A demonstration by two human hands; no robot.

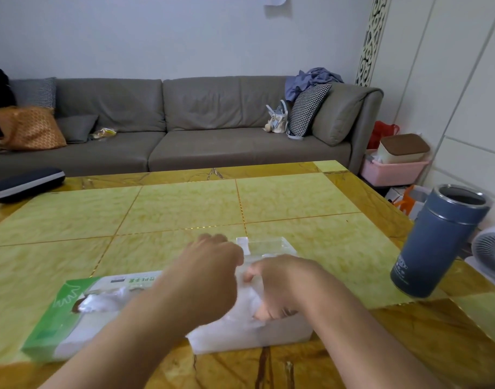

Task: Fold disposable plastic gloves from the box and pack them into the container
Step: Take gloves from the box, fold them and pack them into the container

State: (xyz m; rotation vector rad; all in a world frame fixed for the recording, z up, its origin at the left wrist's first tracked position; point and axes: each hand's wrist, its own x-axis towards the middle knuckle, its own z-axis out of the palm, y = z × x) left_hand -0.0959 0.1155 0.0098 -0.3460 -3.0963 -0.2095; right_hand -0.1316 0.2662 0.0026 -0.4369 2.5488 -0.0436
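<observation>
Directly right of the glove box (72, 313), and touching or nearly touching its right end, sat the clear container (271, 329), already holding a heap of translucent gloves (240, 310); both hands met over that container, so the work lay immediately beneath them rather than off to either side; the left hand (209, 265) crossed above the box's right end with fingers curled, apparently pinching plastic film at the container's near-left portion; the right hand (280, 276) came in from the container's right, fingers curled down onto the same film, seemingly gripping it, though blur hid the exact grasp; the container's long axis ran away from the person, its hinged lid (266, 245) lying open at the far end; the box's long axis ran crosswise, its torn opening facing upward with film protruding; the left hand was the nearer to the box, judged the likelier one to draw a further glove; a blue flask (434, 242) stood well right of the container on the table (184, 206).
</observation>
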